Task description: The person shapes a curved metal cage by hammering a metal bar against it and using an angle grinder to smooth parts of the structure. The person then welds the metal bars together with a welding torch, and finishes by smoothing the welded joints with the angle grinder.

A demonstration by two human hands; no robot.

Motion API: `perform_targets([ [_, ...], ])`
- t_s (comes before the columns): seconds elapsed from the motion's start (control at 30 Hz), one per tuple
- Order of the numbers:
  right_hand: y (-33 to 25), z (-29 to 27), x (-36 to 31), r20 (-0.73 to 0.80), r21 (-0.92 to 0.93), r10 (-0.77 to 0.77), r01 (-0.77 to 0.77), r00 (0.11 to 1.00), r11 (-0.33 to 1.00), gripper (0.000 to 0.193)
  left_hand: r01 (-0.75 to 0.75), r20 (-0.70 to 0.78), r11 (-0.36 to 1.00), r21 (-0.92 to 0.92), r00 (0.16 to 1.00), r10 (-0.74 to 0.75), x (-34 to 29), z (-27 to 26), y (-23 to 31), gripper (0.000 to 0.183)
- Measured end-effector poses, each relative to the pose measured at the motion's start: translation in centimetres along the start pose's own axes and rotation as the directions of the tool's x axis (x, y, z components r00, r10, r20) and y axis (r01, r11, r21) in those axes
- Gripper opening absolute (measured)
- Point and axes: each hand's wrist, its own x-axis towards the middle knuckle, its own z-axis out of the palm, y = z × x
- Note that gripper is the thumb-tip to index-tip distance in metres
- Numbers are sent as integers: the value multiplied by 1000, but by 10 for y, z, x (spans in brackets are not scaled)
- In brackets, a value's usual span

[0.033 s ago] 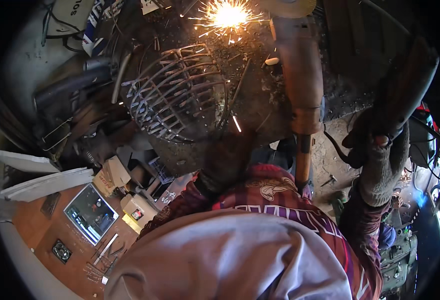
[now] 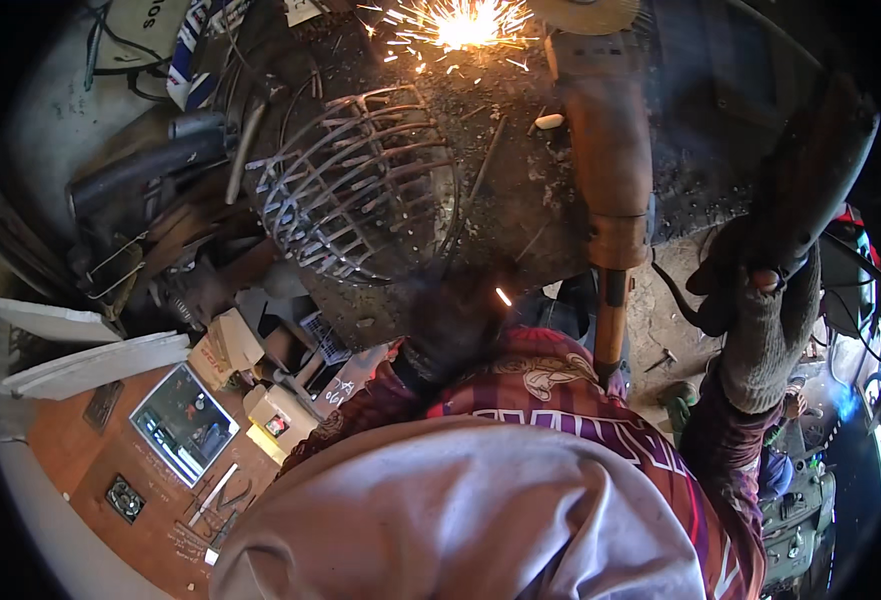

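Observation:
My left hand [image 2: 452, 315], in a dark glove, is low in the middle, close to the near rim of a round metal rod cage [image 2: 360, 190]. Shadow hides its fingers. My right hand [image 2: 768, 295], in a grey knit glove with a bare thumb tip, is closed around a dark rounded handle [image 2: 832, 175] on the right. Between the hands stands a power tool [image 2: 610, 150] with an orange-brown body and a wooden-looking lower part [image 2: 610, 325]. At its far end is a round disc [image 2: 585, 12]. Bright sparks [image 2: 470, 22] burst just left of the disc, hiding the contact point.
Loose rods and a small white piece [image 2: 549, 121] lie on the dark, gritty work surface [image 2: 400, 315]. Pipes and scrap metal [image 2: 150, 165] crowd the left. Below them are white slabs [image 2: 100, 365], cardboard boxes [image 2: 275, 420] and a brown board [image 2: 85, 450]. Another person [image 2: 775, 470] is at far right.
A small glowing streak has dropped down and rightward, to beside my left hand. The spark burst has changed shape slightly. The tool's body sits a little farther right in the picture.

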Motion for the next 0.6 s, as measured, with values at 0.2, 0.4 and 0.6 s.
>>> perform_targets([
  [0.2, 16, 5, 9, -3, -7, -81, 81, 997, 997, 73, 36, -56, 999, -35, 998, -38, 7, -5, 5, 52],
  [0.4, 15, 6, 11, 23, -40, -37, 38, 999, 998, 75, 114, -91, 964, -241, 986, -139, 0, 0, 5, 48],
  [0.6, 15, 11, 15, 57, -45, -2, 5, 998, 999, 75, 164, -62, 971, -171, 982, -177, 7, -11, 12, 47],
])
